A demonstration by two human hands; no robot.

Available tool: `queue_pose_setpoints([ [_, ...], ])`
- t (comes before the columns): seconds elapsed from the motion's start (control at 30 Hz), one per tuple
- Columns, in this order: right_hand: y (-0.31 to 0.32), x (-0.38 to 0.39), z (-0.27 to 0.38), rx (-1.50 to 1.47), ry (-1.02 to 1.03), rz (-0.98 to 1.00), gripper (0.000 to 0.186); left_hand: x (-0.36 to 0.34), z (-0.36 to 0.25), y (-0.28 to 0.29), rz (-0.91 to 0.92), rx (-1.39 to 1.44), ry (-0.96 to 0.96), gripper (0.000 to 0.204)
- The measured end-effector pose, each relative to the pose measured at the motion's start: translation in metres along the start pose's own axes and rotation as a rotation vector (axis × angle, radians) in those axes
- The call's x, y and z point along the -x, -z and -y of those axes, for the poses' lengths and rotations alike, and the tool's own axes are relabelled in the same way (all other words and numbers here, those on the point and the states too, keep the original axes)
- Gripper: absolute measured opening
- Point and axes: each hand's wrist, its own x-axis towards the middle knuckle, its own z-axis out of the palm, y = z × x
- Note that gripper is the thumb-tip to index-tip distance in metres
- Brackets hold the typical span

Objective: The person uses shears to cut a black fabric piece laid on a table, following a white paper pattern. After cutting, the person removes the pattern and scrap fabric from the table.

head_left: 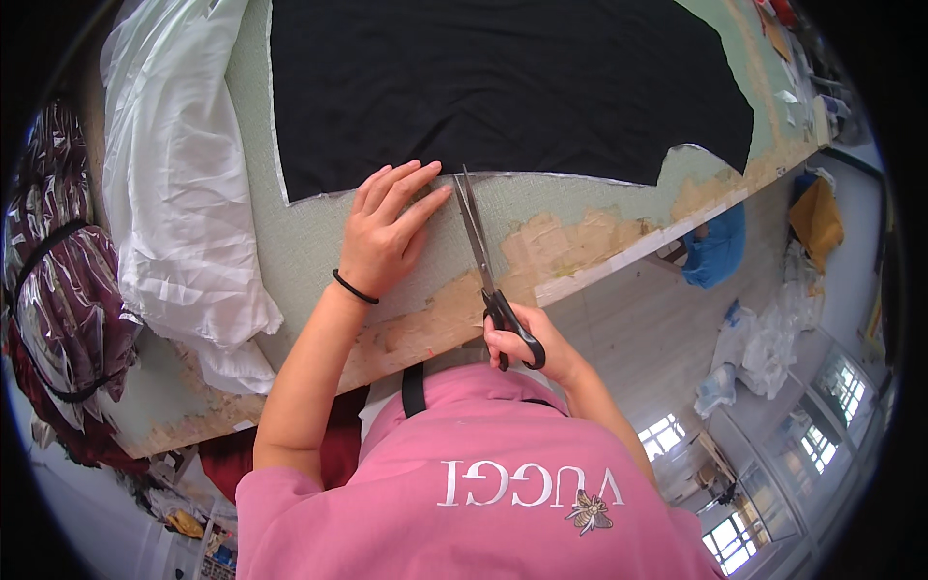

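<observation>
A black fabric piece with a thin pale edge and a curved notch at its right lies on the worn pale-green table. My left hand, a dark band at its wrist, rests palm down with fingers apart, fingertips at the fabric's near edge. My right hand grips black-handled scissors; their long blades point away from me, slightly parted, tips by the fabric's edge just right of my left fingertips.
White fabric drapes along the left, beside bundled maroon material in clear plastic. The table's front edge runs diagonally up to the right. Beyond it are a blue object, a mustard-coloured item and white plastic bags.
</observation>
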Motion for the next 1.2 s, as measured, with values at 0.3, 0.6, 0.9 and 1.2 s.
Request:
queue_pose_setpoints([
  [0.3,-0.003,0.000,0.005,-0.008,0.010,-0.028,0.021,0.000,0.000,0.000,0.014,-0.029,-0.005,0.046],
  [0.6,-0.005,0.001,0.006,-0.007,0.004,-0.048,0.020,0.000,-0.002,-0.002,0.019,-0.086,-0.006,0.047],
  [0.9,-0.004,-0.003,-0.002,0.082,-0.004,-0.103,0.017,-0.001,-0.002,-0.003,0.015,-0.128,-0.003,0.046],
  [1.2,-0.005,-0.003,-0.004,0.113,-0.005,-0.131,0.017,0.000,-0.002,-0.004,0.016,-0.142,-0.007,0.046],
])
